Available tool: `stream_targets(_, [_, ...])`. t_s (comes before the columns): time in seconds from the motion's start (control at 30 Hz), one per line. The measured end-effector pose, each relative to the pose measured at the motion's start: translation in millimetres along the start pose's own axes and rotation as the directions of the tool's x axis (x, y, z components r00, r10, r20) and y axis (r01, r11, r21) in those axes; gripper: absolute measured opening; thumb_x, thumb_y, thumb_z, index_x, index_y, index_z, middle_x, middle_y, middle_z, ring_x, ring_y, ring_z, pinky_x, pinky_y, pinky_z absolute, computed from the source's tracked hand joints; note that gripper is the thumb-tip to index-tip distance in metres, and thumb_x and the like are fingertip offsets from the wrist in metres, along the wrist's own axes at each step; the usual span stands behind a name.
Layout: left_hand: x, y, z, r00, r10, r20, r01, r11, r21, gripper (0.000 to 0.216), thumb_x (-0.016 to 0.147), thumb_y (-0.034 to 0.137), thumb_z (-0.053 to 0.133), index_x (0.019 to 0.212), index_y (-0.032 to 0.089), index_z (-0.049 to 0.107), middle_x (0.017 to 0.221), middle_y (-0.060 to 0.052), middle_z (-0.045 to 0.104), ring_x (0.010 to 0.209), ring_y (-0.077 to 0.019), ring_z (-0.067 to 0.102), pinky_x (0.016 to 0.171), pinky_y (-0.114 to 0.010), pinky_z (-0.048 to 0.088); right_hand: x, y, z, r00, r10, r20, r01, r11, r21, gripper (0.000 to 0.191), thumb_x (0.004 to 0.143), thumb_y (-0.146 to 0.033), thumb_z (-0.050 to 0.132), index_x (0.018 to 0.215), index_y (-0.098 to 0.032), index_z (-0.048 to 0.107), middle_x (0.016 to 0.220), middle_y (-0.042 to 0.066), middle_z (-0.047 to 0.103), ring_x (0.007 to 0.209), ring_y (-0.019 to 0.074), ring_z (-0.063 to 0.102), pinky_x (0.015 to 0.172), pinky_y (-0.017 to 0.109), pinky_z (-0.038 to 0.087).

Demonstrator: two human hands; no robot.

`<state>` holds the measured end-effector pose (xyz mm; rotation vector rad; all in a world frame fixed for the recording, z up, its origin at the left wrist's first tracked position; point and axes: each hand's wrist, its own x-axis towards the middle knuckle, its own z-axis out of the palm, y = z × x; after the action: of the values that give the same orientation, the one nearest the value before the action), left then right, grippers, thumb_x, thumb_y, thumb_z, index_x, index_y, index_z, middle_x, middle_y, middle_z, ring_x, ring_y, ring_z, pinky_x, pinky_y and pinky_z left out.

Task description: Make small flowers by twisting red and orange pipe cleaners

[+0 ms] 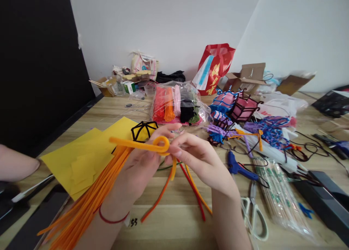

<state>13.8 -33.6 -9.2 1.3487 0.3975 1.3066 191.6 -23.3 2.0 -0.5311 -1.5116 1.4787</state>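
An orange-yellow pipe cleaner (136,144), bent into a loop, is held up between my two hands above the table. My left hand (144,166) supports it from below and behind, with part of the fingers hidden. Thumb and fingers of my right hand (195,155) pinch it beside the loop, and a short end hangs under them. Below lie a red pipe cleaner (192,188), a dark orange one (160,195) and a yellow one (201,191). A bundle of orange pipe cleaners (100,188) passes under my left forearm. Behind my hands sits a black-framed yellow piece (144,131).
Yellow sheets (62,155) lie at left, near another person's arm (16,164). A bag of coloured pipe cleaners (169,100) stands behind. At right are a blue glue gun (240,168), scissors (255,213), bagged sticks (283,195) and pink lanterns (245,108).
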Motion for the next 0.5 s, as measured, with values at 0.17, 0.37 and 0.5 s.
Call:
stream_targets(0.17, [-2,1,-1,0.995,-0.003,0.101,0.007,0.999,-0.044,0.027,0.104,0.049,0.060,0.103,0.040,0.085,0.149,0.006,0.062,0.140,-0.0223,0.054,0.109,-0.035,0.054,0,-2,-6,0.997,-0.037,0.064,0.036,0.999,0.011,0.013,0.100,-0.033,0.072,0.095,-0.022,0.066,0.088,0.001,0.073,0.085,0.0146,0.073,0.083,0.027,0.061])
stream_targets(0.37, [-5,3,3,0.994,-0.055,0.095,0.053,0.998,0.030,0.039,0.103,0.050,0.060,0.083,0.024,0.080,0.155,-0.005,0.055,0.146,-0.0386,0.050,0.115,-0.058,0.049,-1,-2,-13,0.994,-0.090,0.069,0.097,0.991,-0.097,0.011,0.101,-0.032,0.070,0.097,-0.022,0.068,0.096,0.001,0.071,0.089,0.0135,0.071,0.085,0.026,0.058])
stream_targets(0.5, [0,-3,-7,0.977,0.061,0.204,-0.089,0.987,0.135,0.047,0.098,0.056,0.066,0.066,0.022,0.073,0.147,-0.003,0.062,0.153,-0.0429,0.041,0.118,-0.062,0.045,-1,-3,-18,0.987,-0.133,0.086,0.144,0.980,-0.135,0.007,0.102,-0.028,0.069,0.098,-0.022,0.070,0.096,0.000,0.071,0.089,0.0124,0.069,0.084,0.024,0.057])
